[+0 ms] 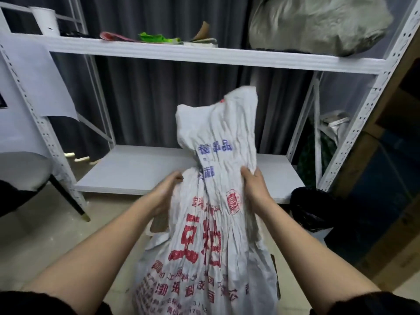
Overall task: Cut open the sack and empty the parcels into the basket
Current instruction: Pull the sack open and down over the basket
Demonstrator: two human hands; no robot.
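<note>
**Both hands on the neck of the sack**

While I look down along my bare forearms, the sack (211, 223) stands upright in front of me, white woven stuff printed with large red characters low down and smaller blue ones nearer the top. My left hand (167, 189) holds it at the narrowed neck from the left side, fingers curled into the bunched cloth. My right hand (254, 185) holds the same neck from the right, the fingers wrapped round the gathered fabric and the thumb lying along its edge. So both grips are clamped on the sack, one on each side, at about the same height. Above my hands the loose top of the sack rises crumpled and leans a little to the right. Below them the body widens out in pleats and runs off the bottom of the view.

Behind the sack is a white metal shelving unit (204, 54); its low shelf lies just beyond my hands. On the upper shelf sit a white roll (45, 21), some coloured flat packets (159, 38) and a bulky grey bag (318, 23). A dark curtain (147, 98) hangs behind. A black bin (311, 210) stands on the floor to my right, near the sack. At the left edge is a chair (27, 171) with a dark leg.
</note>
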